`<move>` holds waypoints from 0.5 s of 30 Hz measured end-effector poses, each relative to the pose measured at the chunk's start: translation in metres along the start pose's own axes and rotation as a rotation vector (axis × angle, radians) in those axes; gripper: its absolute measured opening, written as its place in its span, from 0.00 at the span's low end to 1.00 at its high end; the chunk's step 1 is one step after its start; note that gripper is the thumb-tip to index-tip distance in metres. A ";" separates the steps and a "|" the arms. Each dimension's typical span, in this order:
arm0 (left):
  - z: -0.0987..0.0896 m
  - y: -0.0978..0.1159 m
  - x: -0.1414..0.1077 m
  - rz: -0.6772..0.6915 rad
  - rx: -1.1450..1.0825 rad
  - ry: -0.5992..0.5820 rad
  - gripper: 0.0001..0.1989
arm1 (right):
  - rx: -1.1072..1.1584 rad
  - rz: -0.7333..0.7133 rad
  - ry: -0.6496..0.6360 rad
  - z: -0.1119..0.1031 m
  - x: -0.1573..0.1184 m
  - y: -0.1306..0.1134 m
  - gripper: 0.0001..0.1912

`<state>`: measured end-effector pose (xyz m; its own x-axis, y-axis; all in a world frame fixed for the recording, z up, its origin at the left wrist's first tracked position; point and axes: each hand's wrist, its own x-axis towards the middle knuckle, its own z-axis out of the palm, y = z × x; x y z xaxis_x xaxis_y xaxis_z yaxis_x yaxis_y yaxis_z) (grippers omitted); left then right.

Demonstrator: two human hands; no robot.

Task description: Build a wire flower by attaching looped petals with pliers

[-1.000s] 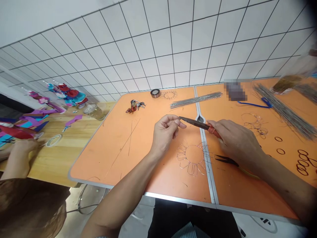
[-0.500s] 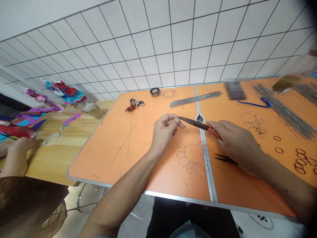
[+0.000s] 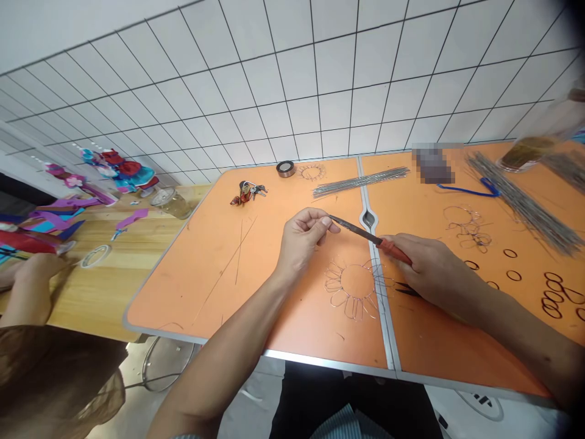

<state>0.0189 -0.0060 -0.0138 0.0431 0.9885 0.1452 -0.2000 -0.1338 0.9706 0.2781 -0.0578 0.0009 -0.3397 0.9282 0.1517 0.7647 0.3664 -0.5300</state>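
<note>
Pliers [image 3: 356,230] up in the air over the middle of the table [image 3: 315,335], slanting, tip to the left! Right hand [image 3: 432,262] is wrapped firmly around the red handle. Left hand [image 3: 304,235] meets the tip, fingers bent, thumb near the forefinger; whether they pinch anything, I cannot tell. Just nearer, a wire flower [image 3: 355,298] lies flat, its loops reaching across the seam. Dark pointed blades [image 3: 406,289] poke out to its right, partly hidden by the right hand. On the far side, a bundle of wires [image 3: 361,182] crosses the seam, tape roll [image 3: 286,169] and keys [image 3: 249,192] to its left. Out right: dark rings [image 3: 514,280], blue cord [image 3: 470,192], a thicker wire bundle [image 3: 525,207]. And far over left, a co-worker's hand [image 3: 43,262] is above a wooden table [image 3: 105,299].
</note>
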 end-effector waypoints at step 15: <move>-0.007 0.000 0.010 -0.162 -0.199 -0.045 0.20 | 0.571 0.295 -0.277 -0.003 -0.003 -0.007 0.19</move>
<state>0.0126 0.0045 -0.0141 0.1333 0.9911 0.0036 -0.3752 0.0471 0.9257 0.2752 -0.0627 0.0069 -0.3471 0.9055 -0.2442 0.4651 -0.0599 -0.8832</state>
